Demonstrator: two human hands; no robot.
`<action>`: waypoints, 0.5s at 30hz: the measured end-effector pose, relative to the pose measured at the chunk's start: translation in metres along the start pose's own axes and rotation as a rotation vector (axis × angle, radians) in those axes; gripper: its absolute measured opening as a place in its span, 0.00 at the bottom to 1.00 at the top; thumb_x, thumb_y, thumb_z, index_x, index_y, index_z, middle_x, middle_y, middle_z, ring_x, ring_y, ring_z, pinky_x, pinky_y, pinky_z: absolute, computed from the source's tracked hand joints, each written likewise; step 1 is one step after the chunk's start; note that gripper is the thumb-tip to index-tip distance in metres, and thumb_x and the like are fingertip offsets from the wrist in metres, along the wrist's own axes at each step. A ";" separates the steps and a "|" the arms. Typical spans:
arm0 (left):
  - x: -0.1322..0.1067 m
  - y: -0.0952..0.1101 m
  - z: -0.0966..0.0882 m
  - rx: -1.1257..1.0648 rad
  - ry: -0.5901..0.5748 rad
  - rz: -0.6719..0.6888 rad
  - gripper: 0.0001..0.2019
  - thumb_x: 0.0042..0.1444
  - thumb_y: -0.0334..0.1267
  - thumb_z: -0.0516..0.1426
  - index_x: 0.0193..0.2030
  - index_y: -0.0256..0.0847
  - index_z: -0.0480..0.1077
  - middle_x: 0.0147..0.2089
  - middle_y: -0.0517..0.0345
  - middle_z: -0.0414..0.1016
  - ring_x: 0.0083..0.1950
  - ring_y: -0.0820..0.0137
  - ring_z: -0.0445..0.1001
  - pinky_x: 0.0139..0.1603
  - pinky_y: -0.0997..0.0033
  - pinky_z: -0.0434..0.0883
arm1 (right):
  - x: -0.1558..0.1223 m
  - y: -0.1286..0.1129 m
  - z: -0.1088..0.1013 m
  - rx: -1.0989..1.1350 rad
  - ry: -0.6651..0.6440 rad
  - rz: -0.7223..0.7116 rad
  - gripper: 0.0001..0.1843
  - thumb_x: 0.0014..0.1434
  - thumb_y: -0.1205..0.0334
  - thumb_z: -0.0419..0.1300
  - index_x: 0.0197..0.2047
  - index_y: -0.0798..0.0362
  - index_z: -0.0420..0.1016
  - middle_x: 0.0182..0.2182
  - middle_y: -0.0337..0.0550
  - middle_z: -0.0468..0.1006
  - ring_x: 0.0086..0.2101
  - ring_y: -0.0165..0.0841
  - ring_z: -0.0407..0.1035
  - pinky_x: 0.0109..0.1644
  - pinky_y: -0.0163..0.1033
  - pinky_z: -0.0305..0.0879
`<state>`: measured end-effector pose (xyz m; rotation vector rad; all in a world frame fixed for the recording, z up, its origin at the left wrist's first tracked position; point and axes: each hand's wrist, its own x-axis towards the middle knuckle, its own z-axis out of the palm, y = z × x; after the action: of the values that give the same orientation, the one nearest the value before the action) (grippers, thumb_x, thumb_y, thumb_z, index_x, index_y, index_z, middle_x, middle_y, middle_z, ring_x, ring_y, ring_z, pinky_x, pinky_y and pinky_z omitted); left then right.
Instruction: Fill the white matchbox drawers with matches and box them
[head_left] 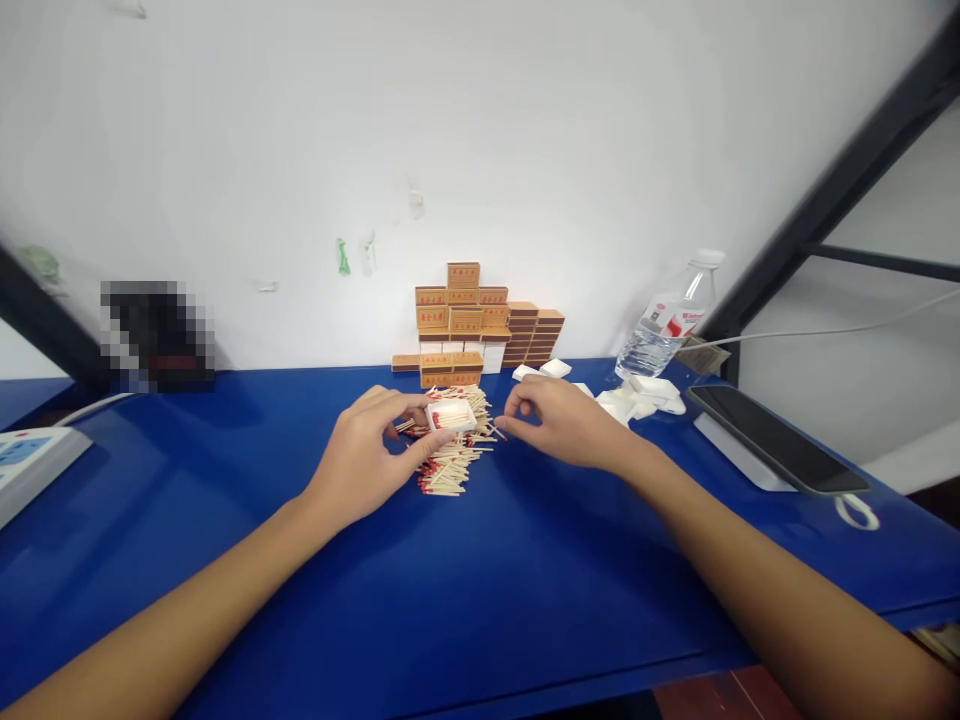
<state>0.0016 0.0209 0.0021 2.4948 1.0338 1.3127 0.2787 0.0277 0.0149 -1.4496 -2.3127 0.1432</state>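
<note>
Between the thumb and fingers of my left hand is a small white matchbox tray with red-tipped matches lying in it. It is held above a heap of loose matches on the blue table. My right hand is at the heap's right edge, thumb and index finger pinched together. Thin matchsticks show at its fingertips; whether they are gripped or lie on the table is hard to make out. Just behind the heap stand stacked matchboxes with yellow-orange labels.
Several white trays lie at the right, before a tilted water bottle. A phone rests on a white block at far right. A power strip is at far left. Behind the blue table rises a white wall.
</note>
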 end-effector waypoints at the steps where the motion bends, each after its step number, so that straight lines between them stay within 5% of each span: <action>1: 0.000 0.000 0.000 0.011 -0.003 0.022 0.14 0.61 0.45 0.68 0.50 0.42 0.79 0.35 0.57 0.80 0.35 0.67 0.74 0.34 0.67 0.74 | 0.000 0.001 0.003 -0.005 -0.035 0.019 0.12 0.65 0.54 0.66 0.34 0.53 0.77 0.34 0.44 0.77 0.34 0.35 0.68 0.36 0.40 0.59; 4: -0.001 0.000 0.002 0.026 -0.005 0.062 0.14 0.62 0.46 0.67 0.50 0.42 0.78 0.34 0.58 0.79 0.35 0.67 0.73 0.33 0.67 0.74 | 0.001 0.004 0.011 0.017 -0.074 0.048 0.11 0.68 0.55 0.62 0.35 0.53 0.77 0.33 0.44 0.77 0.32 0.34 0.68 0.34 0.40 0.58; 9: -0.003 -0.004 0.003 0.055 0.003 0.097 0.15 0.62 0.44 0.68 0.51 0.42 0.78 0.35 0.58 0.79 0.35 0.68 0.72 0.35 0.67 0.73 | 0.002 0.013 0.012 0.111 -0.094 -0.155 0.10 0.67 0.73 0.57 0.45 0.51 0.76 0.40 0.44 0.72 0.37 0.33 0.68 0.41 0.39 0.64; 15: -0.003 -0.005 0.003 0.070 0.005 0.130 0.15 0.63 0.46 0.67 0.52 0.42 0.78 0.35 0.58 0.79 0.35 0.67 0.72 0.35 0.67 0.73 | 0.005 0.016 0.014 0.166 -0.171 -0.163 0.09 0.68 0.72 0.59 0.44 0.51 0.78 0.40 0.42 0.69 0.37 0.33 0.68 0.42 0.39 0.65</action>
<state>0.0004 0.0235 -0.0038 2.6524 0.9486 1.3407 0.2851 0.0412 -0.0011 -1.2039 -2.4772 0.4168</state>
